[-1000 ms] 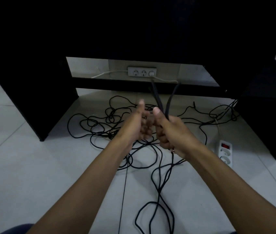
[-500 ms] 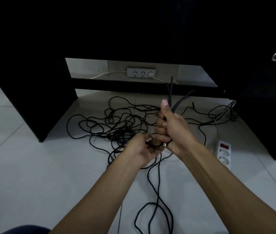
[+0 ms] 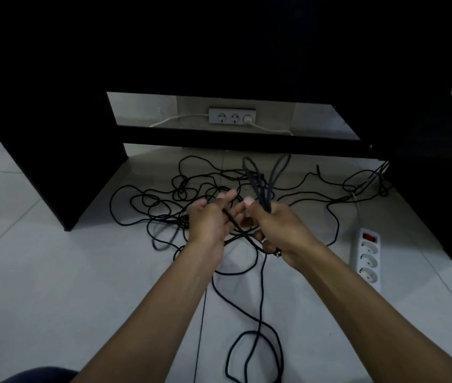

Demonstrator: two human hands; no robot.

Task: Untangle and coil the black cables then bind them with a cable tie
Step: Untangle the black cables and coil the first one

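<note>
At frame centre, another strand of the black cables (image 3: pixel 249 272) has been lifted by the left hand (image 3: pixel 210 221), fingers curled round it, toward loops now gripped in the right hand (image 3: pixel 280 225), so coiling is advancing.

No legible text or labels

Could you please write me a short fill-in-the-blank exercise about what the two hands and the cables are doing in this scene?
1. The right hand grips a bundle of folded cable loops that stick ____ out of the fist.
2. The left hand holds a single strand of ____ cable.
3. The tangled cables lie on the ____ floor.
4. The white power strip on the floor has a ____ switch.

Missing words: up; black; tiled; red
</note>
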